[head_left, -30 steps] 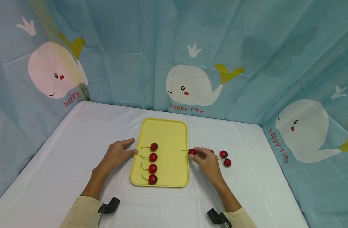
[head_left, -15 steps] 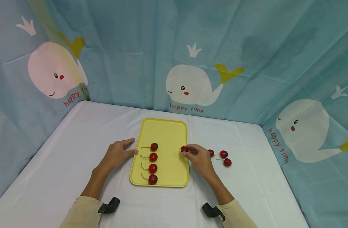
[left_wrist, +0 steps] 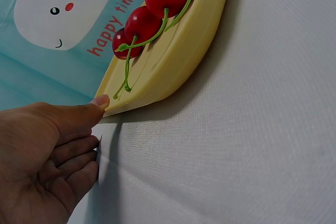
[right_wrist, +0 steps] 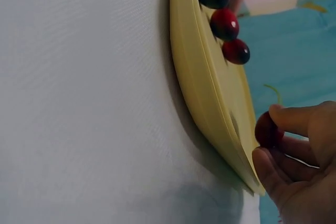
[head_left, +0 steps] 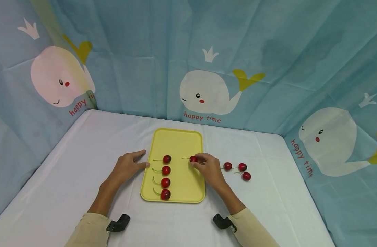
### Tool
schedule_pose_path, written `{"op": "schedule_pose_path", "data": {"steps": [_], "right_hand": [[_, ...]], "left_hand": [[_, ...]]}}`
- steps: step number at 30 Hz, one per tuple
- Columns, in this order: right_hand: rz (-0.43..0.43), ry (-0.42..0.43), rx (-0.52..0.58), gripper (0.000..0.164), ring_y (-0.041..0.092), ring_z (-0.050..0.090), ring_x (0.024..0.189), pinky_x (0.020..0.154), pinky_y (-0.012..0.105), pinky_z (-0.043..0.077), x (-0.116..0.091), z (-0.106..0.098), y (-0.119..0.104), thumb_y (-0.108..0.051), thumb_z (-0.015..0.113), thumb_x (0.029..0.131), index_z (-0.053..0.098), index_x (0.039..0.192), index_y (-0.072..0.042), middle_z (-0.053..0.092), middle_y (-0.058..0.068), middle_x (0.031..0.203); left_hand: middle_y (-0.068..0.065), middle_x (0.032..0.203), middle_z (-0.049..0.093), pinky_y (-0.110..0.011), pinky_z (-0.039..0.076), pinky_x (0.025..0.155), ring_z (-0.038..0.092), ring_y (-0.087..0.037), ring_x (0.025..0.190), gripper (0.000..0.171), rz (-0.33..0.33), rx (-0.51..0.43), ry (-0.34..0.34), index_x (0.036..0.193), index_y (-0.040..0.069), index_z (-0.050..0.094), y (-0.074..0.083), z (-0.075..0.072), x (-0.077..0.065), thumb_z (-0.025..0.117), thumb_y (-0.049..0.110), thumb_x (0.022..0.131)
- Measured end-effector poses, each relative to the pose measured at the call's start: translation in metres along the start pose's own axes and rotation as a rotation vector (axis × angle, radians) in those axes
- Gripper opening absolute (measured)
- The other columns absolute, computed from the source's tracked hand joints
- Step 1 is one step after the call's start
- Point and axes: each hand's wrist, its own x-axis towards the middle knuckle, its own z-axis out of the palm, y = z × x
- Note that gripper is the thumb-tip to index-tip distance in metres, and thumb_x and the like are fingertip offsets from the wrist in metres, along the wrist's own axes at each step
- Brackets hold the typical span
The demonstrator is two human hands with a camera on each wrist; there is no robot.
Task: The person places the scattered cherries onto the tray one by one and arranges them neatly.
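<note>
A yellow tray [head_left: 181, 142] lies on the white cloth, with several red cherries [head_left: 165, 170] in a column along its left side, green stems pointing left. My right hand [head_left: 210, 171] pinches one cherry [head_left: 193, 159] between thumb and fingers over the tray's right part, its stem also toward the left. In the right wrist view that held cherry [right_wrist: 269, 130] appears raised above the tray floor. My left hand [head_left: 126, 167] rests at the tray's left edge. Its thumb [left_wrist: 97, 107] touches the rim while the other fingers lie loosely beside the tray.
To the right of the tray, three more cherries [head_left: 242, 167] lie on the white tablecloth [head_left: 268, 206]. A blue curtain [head_left: 139, 75] printed with whales hangs behind and beside the table. Black wrist cameras [head_left: 118, 223] sit at both sleeves.
My right hand has carried its cherry leftward and slightly away from me, from the tray's right rim to above its inside. The left hand and tray have stayed still.
</note>
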Motion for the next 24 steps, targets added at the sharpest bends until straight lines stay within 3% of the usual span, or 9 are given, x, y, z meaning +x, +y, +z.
{"op": "schedule_pose_path", "data": {"steps": [15,24], "right_hand": [[-0.010,-0.039,-0.152,0.032,0.017,0.070,0.094,0.081,0.031,0.062,0.010,0.011,-0.006,-0.014,0.084,0.093,0.076,0.121,-0.002,0.076,0.008,0.106],[-0.018,-0.049,-0.188,0.034,0.017,0.069,0.095,0.083,0.033,0.062,0.012,0.013,-0.006,-0.017,0.084,0.093,0.076,0.122,-0.002,0.076,0.009,0.108]], "left_hand": [[-0.019,0.161,0.048,-0.063,0.034,0.125,0.038,-0.045,0.154,0.070,0.002,0.003,0.003,0.158,0.006,0.050,-0.001,0.000,0.001,0.076,0.032,0.098],[-0.019,0.161,0.049,-0.063,0.034,0.124,0.038,-0.045,0.154,0.070,0.011,0.009,0.009,0.157,0.006,0.050,-0.002,0.001,0.001,0.077,0.032,0.098]]}}
